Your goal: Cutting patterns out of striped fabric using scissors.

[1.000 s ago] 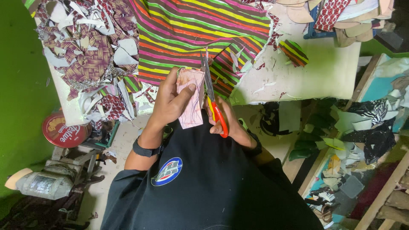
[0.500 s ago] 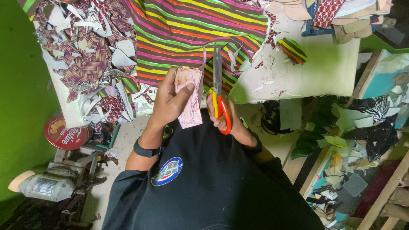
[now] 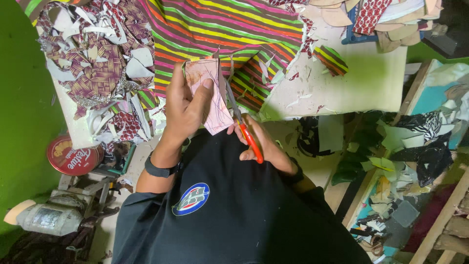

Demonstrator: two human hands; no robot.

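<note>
Just above the centre of the frame, the left hand (image 3: 188, 105) pinches a small pale pink piece of thin card or stiffened fabric with scribbled pen lines (image 3: 210, 95), thumb on its face and the other fingers wrapped behind its left edge. The piece is held in the air over the near edge of the pale worktable (image 3: 361, 83), in front of a large cloth striped in pink, green, yellow and orange (image 3: 220, 29).

The right hand (image 3: 261, 144), just below and to the right, is clenched through the loops of a pair of orange-handled scissors (image 3: 242, 122). Its steel blades run up along the pink piece's right edge and look nearly closed against it.

The pink piece seems light and thin, stiff enough to stand upright from one pinched side yet likely to flex or crease under pressure. It is probably best held close to the cutting line, fingers kept off the blade path.

A heap of maroon and white patterned fabric scraps (image 3: 93, 68) fills the upper left, and a round red tin lid (image 3: 71, 155) sits at the left. A black wristband (image 3: 159, 171) circles the left wrist.
</note>
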